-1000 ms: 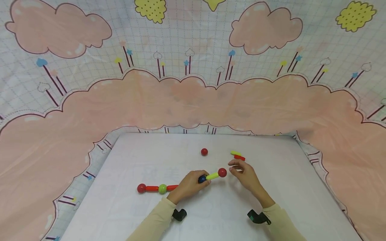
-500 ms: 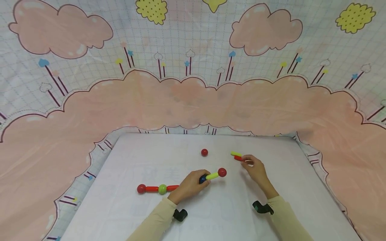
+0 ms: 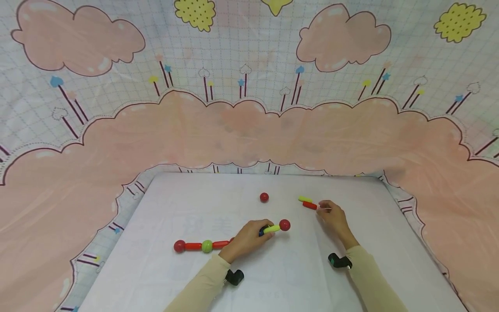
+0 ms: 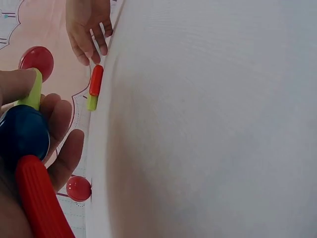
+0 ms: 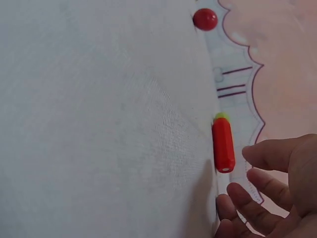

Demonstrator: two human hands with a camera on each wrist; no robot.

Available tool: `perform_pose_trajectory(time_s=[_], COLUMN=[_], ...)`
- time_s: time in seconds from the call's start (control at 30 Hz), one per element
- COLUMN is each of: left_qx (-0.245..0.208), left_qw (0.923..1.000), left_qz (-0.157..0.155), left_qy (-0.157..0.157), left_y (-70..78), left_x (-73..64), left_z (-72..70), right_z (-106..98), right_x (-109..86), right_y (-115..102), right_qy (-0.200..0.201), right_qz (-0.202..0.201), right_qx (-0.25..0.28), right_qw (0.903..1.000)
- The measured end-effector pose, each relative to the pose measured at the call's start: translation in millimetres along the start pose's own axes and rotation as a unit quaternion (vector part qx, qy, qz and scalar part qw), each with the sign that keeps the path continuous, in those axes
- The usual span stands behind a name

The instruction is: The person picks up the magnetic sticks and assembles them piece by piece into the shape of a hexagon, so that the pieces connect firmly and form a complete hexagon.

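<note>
My left hand (image 3: 247, 239) holds a toy chain of balls and rods near its right end, with the thumb across a yellow-green rod (image 4: 32, 91). Beyond the thumb is a red end ball (image 3: 285, 225); in the palm lies a dark blue ball (image 4: 24, 133) with a ribbed red rod (image 4: 42, 198) joined to it. Leftward from under the hand, the chain shows a green ball (image 3: 207, 246) between red rods and a red ball at its far end (image 3: 179, 246). My right hand (image 3: 333, 219), fingers loosely bent and holding nothing, is just right of a loose red rod (image 5: 224, 145).
A loose yellow-green rod (image 3: 305, 199) lies against the loose red one at the back right of the white tabletop (image 3: 156, 208). Left of them sits a single red ball (image 3: 264, 197). A patterned cloth (image 3: 249, 130) hangs behind the table.
My right hand has moved right and back from beside the chain's red end ball, reaching the loose red rod's end, then drawing slightly off it. The chain in my left hand has shifted slightly left.
</note>
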State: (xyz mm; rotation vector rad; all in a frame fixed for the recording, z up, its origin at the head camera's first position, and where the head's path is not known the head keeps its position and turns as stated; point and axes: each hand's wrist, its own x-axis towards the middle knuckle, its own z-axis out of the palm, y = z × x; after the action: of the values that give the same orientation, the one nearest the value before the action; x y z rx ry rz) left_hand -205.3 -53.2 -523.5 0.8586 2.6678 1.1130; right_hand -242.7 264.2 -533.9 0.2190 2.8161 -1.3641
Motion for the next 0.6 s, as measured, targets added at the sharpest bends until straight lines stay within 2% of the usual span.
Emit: perform_pose_trajectory(time_s=[0.4, 0.6], left_qx=[0.014, 0.01], left_qw=[0.9996, 0.9997], left_qz=[0.024, 0.019], left_qy=[-0.004, -0.012], left_y=[-1.9, -2.6], left_x=[-1.4, -3.2], left_z=[-1.3, -2.4], right_z=[5.7, 8.7], right_x=[12.1, 11.8], right_y=[-0.9, -0.8], right_qy=[0.001, 0.006], right_qz=[-0.015, -0.023], right_qx=[-0.026, -0.039], right_qw=[0.9996, 0.9989])
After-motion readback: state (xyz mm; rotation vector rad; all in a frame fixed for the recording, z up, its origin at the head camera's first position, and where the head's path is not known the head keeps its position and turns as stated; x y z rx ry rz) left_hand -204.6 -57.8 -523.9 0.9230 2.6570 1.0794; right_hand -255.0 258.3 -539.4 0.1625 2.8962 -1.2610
